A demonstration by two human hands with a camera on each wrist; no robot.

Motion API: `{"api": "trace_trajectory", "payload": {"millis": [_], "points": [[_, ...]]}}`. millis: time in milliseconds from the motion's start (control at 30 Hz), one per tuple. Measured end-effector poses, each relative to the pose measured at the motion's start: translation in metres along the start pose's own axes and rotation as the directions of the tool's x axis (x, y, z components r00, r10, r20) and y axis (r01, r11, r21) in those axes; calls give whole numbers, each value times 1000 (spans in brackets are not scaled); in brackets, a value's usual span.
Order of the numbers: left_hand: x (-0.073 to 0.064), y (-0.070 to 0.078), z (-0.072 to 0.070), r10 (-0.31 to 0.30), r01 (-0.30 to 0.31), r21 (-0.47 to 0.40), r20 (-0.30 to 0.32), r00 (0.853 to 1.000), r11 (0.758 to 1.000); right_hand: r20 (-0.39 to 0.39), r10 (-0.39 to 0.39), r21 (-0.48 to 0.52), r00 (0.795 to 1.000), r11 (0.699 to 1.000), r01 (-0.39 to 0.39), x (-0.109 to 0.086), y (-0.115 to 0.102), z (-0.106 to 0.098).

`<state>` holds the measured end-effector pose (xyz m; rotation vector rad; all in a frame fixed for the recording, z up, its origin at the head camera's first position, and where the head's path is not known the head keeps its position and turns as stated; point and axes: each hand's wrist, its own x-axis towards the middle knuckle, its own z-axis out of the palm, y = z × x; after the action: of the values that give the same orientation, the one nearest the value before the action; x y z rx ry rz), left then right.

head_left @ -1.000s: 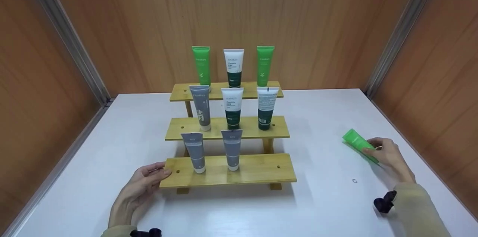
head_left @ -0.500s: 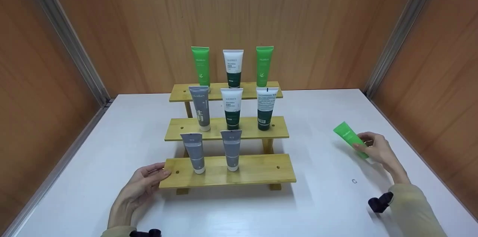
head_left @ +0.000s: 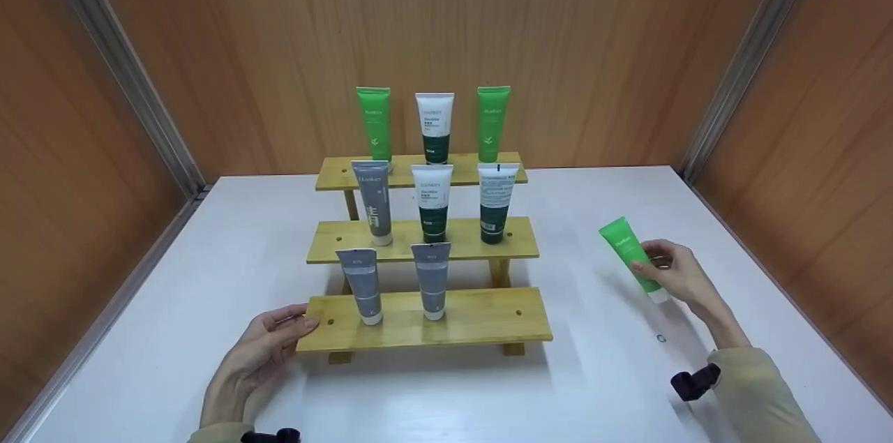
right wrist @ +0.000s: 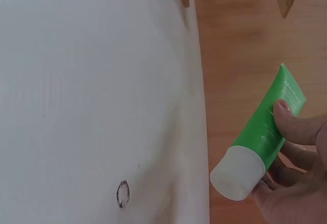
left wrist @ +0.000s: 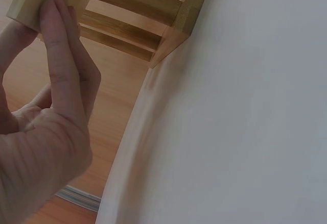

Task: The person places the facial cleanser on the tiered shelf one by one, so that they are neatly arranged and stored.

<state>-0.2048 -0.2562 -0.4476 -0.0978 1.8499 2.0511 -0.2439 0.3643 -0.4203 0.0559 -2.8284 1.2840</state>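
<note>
In the head view my right hand (head_left: 680, 274) holds a green squeeze tube (head_left: 626, 244) above the table, right of the stand. The tube tilts, its flat end up to the left and its white cap (right wrist: 237, 173) down, as the right wrist view shows. Thumb and fingers grip its sides. My left hand (head_left: 261, 352) pinches the left end of the lowest board of a three-step wooden display stand (head_left: 481, 328). Two grey tubes (head_left: 361, 286) stand upright, caps down, on that board, at its left and middle.
The middle step carries a grey tube (head_left: 374, 199) and two white-and-dark-green tubes (head_left: 433, 199). On the top step, a white-and-dark-green tube (head_left: 436, 123) stands between two green ones (head_left: 492, 122). A small ring-shaped mark (head_left: 661, 338) shows on the white table (head_left: 446, 401). Wood-grain panels surround it.
My right hand has moved left and slightly away from me with the green tube, lifting it and turning it more upright. My left hand stays on the stand.
</note>
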Motion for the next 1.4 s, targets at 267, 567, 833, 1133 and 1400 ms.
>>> {"api": "trace_trajectory", "payload": {"millis": [267, 567, 833, 1133, 1400], "points": [[1, -1, 0, -7, 7, 5, -11, 1000, 1000, -9, -39, 77, 999, 996, 39, -4, -24, 16], [0, 0, 1, 13, -13, 39, 2, 1000, 999, -25, -64, 220, 998, 973, 68, -13, -47, 28], [0, 1, 1, -2, 2, 31, -2, 1000, 1000, -44, -84, 270, 995, 958, 93, -21, -66, 38], [1, 1, 3, -30, 31, 26, -34, 999, 999, -22, -125, 311, 992, 942, 126, -27, -87, 53], [1, 0, 2, -22, 23, 38, -37, 999, 999, 9, -187, 367, 982, 914, 171, -30, -103, 67]]}}
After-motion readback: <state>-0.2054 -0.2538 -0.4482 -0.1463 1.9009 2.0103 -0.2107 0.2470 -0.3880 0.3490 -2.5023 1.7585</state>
